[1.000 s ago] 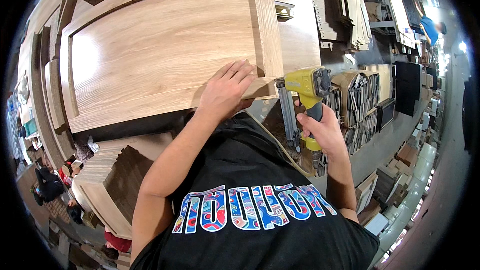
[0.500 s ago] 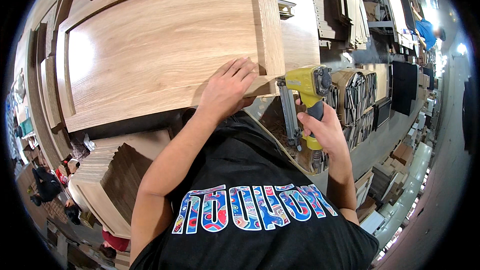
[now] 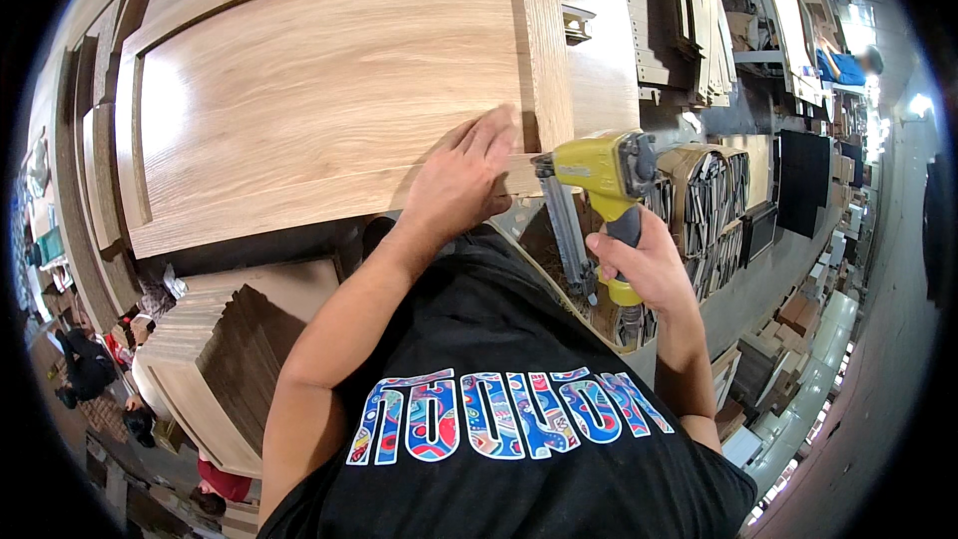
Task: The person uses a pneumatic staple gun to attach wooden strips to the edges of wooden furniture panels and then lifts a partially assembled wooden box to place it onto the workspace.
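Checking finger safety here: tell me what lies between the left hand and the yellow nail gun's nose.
In the head view, only a short strip of the wooden panel's frame separates the left hand from the yellow nail gun.

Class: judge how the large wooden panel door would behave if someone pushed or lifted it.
The wooden panel door looks rigid, since its frame lies straight. Being broad and flat, it would probably slide rather than roll. The left hand pressing its corner suggests it can shift.

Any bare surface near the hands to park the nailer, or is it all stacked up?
Free: the flat centre of the wooden panel door, inside its frame, left of the left hand. Also the plain board right of the door, below the small metal hinge. Crowded: the stacked panels at lower left and the bins of parts beyond the yellow nailer in the right hand.
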`<state>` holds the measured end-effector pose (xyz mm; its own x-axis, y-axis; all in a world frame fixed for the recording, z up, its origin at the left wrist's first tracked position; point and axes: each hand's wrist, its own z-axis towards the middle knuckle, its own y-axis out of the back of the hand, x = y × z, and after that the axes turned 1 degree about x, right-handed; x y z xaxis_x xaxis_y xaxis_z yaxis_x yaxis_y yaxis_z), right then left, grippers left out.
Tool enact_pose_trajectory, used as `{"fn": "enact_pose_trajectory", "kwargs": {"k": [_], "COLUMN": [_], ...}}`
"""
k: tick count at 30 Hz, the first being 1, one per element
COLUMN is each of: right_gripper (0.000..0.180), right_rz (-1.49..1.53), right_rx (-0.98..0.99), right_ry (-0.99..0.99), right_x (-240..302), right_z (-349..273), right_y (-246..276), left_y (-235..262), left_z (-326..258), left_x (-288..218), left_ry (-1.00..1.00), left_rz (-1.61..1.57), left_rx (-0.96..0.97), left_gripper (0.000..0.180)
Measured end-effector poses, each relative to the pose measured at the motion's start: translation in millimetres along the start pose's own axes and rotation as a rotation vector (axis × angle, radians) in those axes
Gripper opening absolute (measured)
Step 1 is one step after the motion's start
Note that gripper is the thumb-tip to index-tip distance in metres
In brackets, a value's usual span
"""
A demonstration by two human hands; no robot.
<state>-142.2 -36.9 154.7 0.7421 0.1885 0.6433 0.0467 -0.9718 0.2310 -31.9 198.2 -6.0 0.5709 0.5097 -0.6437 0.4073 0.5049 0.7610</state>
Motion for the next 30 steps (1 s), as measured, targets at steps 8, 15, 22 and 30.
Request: {"fn": "enact_pose_trajectory", "kwargs": {"k": [8, 15, 22, 30], "right_gripper": [0.034, 0.035, 0.033, 0.026], "right_rz": [-0.056, -0.157, -0.169, -0.16], "right_rx": [0.063, 0.05, 0.009, 0.019], "right_ry": [-0.017, 0.001, 0.019, 0.029], "right_x": [4.5, 13.7, 1.7, 21.6], "right_z": [9.8, 7.0, 7.7, -2.1], "right_y": [-21.4, -28.3, -32.1, -75.1], "left_y": [-0.1, 24.3, 124.7, 135.9], "left_z": [-2.9, -38.4, -166.3, -185.6], "left_x": [-3.1, 28.7, 135.1, 155.4], "left_ry": [0.018, -0.07, -0.073, -0.181], "left_rz": [0.085, 0.122, 0.324, 0.329], "left_rx": [-0.048, 0.079, 0.053, -0.012], "left_gripper": [0.124, 0.113, 0.073, 0.067]}}
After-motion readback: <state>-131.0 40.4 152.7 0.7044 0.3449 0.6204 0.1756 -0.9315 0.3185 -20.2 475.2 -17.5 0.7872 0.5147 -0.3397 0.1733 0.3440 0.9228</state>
